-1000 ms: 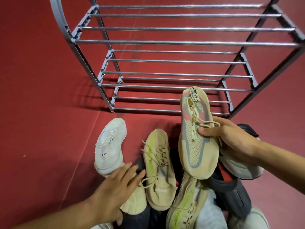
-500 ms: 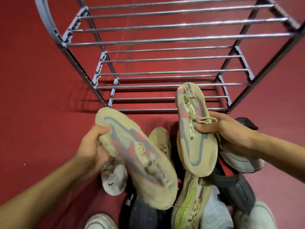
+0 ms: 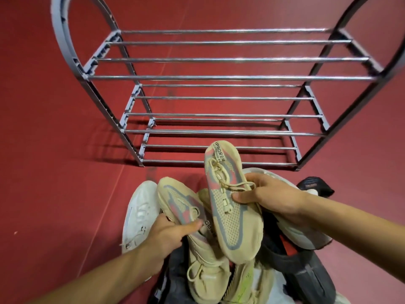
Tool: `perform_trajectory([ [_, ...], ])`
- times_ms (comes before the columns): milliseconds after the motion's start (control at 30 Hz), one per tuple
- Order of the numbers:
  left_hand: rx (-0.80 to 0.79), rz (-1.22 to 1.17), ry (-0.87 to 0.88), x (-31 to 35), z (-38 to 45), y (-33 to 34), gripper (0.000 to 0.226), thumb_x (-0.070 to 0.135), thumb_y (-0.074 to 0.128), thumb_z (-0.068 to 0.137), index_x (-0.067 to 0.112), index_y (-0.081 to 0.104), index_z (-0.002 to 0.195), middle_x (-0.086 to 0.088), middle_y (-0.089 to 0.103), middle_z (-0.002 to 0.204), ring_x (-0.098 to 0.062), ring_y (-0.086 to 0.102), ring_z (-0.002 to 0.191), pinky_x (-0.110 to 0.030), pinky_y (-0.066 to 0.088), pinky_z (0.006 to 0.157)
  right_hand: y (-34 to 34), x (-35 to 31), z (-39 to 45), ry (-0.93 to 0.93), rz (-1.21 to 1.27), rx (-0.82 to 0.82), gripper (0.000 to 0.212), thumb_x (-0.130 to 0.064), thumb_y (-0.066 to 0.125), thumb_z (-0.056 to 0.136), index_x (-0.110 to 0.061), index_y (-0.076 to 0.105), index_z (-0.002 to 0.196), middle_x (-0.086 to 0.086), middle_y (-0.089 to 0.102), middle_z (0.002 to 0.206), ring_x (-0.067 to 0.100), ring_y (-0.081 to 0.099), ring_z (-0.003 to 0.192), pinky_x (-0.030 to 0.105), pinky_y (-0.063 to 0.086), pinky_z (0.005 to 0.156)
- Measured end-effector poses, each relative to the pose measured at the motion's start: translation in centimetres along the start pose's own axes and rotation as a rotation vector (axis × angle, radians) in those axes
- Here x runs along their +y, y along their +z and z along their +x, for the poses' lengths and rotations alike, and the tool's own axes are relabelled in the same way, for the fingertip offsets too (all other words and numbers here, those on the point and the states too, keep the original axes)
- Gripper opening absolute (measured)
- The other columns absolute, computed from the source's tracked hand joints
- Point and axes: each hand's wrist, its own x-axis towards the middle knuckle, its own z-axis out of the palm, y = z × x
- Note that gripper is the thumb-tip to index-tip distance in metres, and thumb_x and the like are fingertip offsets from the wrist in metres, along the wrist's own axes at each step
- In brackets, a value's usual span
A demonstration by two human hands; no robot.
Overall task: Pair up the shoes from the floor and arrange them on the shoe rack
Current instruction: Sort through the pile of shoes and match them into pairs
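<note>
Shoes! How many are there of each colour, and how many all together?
Beige, pink and grey shoes: 2, one in each hand
Beige and yellow-green shoes: 2
White shoe: 1
Pale grey shoe: 1
Black or dark grey shoes: 2
Total: 8 that I can tell apart; the pile may hide more.
</note>
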Motion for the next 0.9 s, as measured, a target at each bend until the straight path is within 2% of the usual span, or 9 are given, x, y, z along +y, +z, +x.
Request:
perform_trajectory([
  [167, 0.034, -0.015, 0.027, 0.6, 0.6, -0.6, 0.026, 0.002, 0.077, 0.075, 0.013, 0.069, 0.097, 0.001, 0.078, 0.075, -0.014, 0.072, 0.074, -0.022, 0.051, 0.060, 1.9, -0.6, 1.4, 0.109, -0.043, 0.049, 0.028, -0.028, 0.075, 0.087, -0.008, 0.071, 0.105, 0.007, 0.080, 0.096, 0.023, 0.078, 0.085, 0.042, 0.061, 0.088],
  [267, 0.003, 0.081, 0.051, 0.6, 0.8, -1.5, 0.023, 0.006, 0.070, 0.078, 0.014, 0.071, 0.100, 0.001, 0.079, 0.081, -0.013, 0.074, 0.073, -0.022, 0.051, 0.062, 4.0, -1.3, -0.4, 0.280, -0.462, -0.143, 0.057, -0.057, 0.054, 0.096, -0.003, 0.068, 0.089, 0.020, 0.077, 0.085, 0.026, 0.071, 0.061, 0.032, 0.060, 0.061],
  [367, -0.041, 0.155, -0.009, 0.2, 1.2, -2.4, 0.036, 0.019, 0.070, 0.070, 0.021, 0.069, 0.107, -0.001, 0.078, 0.095, -0.020, 0.072, 0.091, -0.032, 0.055, 0.077, 4.7, -3.2, -1.3, 0.067, -1.429, -0.111, 0.053, -0.068, 0.054, 0.087, -0.019, 0.066, 0.103, 0.010, 0.072, 0.112, 0.030, 0.068, 0.100, 0.035, 0.053, 0.082],
  [467, -0.072, 0.199, -0.034, 0.1, 1.6, -2.8, 0.042, 0.027, 0.068, 0.067, 0.027, 0.069, 0.109, -0.002, 0.078, 0.102, -0.025, 0.071, 0.100, -0.042, 0.055, 0.092, 3.8, -3.7, 1.4, -0.216, -1.835, 0.007, 0.086, -0.057, 0.071, 0.075, -0.015, 0.038, 0.143, 0.014, 0.045, 0.140, 0.034, 0.047, 0.124, 0.042, 0.045, 0.097],
  [600, -0.074, 0.148, -0.065, -0.3, 2.0, -3.1, 0.041, 0.029, 0.061, 0.073, 0.019, 0.067, 0.112, -0.008, 0.079, 0.102, -0.030, 0.073, 0.100, -0.052, 0.054, 0.097, 2.8, -2.7, 5.1, -0.340, -1.764, -0.338, 0.125, -0.043, 0.081, 0.073, -0.029, -0.006, 0.161, 0.009, -0.010, 0.170, 0.031, -0.008, 0.156, 0.049, 0.013, 0.126],
  [667, -0.064, 0.118, -0.064, -0.5, 2.2, -3.1, 0.028, 0.020, 0.056, 0.089, 0.013, 0.066, 0.114, -0.010, 0.079, 0.102, -0.031, 0.074, 0.099, -0.054, 0.053, 0.099, 3.1, -2.1, 6.3, -0.355, -1.596, -0.405, 0.114, -0.037, 0.083, 0.069, -0.034, 0.012, 0.159, 0.010, 0.027, 0.164, 0.030, 0.022, 0.151, 0.045, 0.034, 0.117],
  [733, -0.040, 0.094, -0.030, -0.8, 2.3, -3.1, 0.025, 0.017, 0.055, 0.093, 0.010, 0.067, 0.114, -0.011, 0.079, 0.100, -0.031, 0.074, 0.098, -0.054, 0.053, 0.099, 3.4, -2.2, 7.3, -0.485, -1.696, -0.320, 0.075, -0.046, 0.077, 0.064, -0.034, 0.052, 0.134, 0.003, 0.067, 0.124, 0.028, 0.059, 0.119, 0.039, 0.050, 0.098],
  [833, -0.021, 0.079, 0.054, -1.0, 2.5, -3.3, 0.026, 0.021, 0.058, 0.088, 0.011, 0.070, 0.109, -0.007, 0.080, 0.096, -0.027, 0.075, 0.095, -0.050, 0.053, 0.100, 2.1, -3.6, 7.5, -0.810, -1.643, -0.149, 0.028, -0.042, 0.066, 0.063, -0.022, 0.068, 0.082, -0.001, 0.070, 0.074, 0.027, 0.066, 0.075, 0.036, 0.049, 0.078],
  [900, 0.018, 0.098, 0.101, -1.0, 2.2, -3.3, 0.022, 0.016, 0.051, 0.095, 0.013, 0.070, 0.106, -0.004, 0.080, 0.089, -0.022, 0.075, 0.089, -0.045, 0.055, 0.096, 1.0, -4.3, 5.5, -0.884, -1.367, -0.026, 0.030, -0.047, 0.059, 0.069, -0.017, 0.062, 0.070, 0.002, 0.064, 0.066, 0.028, 0.060, 0.065, 0.036, 0.048, 0.065],
])
